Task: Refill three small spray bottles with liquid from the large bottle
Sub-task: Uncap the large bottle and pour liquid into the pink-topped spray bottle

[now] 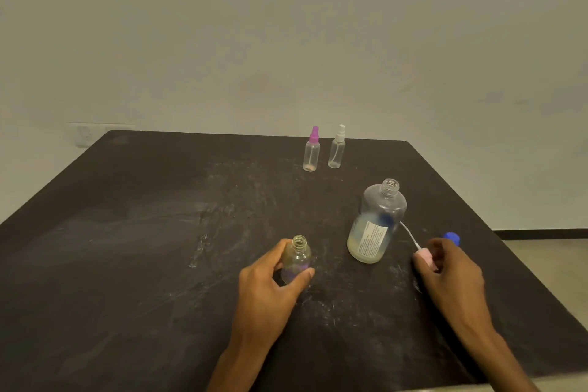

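Plain pale wall (286, 41) behind, wall socket (84, 134) low at the left. Dark table (127, 232) with whitish scuffs and smears across the middle.

Far edge, right of centre: two small spray bottles upright, side by side, not touching. Purple-capped bottle (311, 151) on the left, white-capped bottle (337, 148) on the right. Both clear, sprayers on, look nearly empty.

Large bottle (377, 222) stands toward the right edge, well in front of those two. Neck open, no cap. Pale liquid fills roughly the lower third; printed label faces the camera.

Third small bottle (296, 259) sits near the front, centre, left of the large bottle and apart from it. Upright on the table, threaded neck open, no sprayer. Left hand (273, 283) is wrapped around its body, thumb on the right side, fingers on the left.

Right hand (451, 267) is near the right edge, just right of the large bottle, fingers closed on the pink sprayer head (424, 257). Its white dip tube (410, 234) points up and left toward the large bottle's base. Can't tell if the sprayer touches the table.

Blue cap (451, 237) lies on the table just behind the right hand, partly hidden by it.
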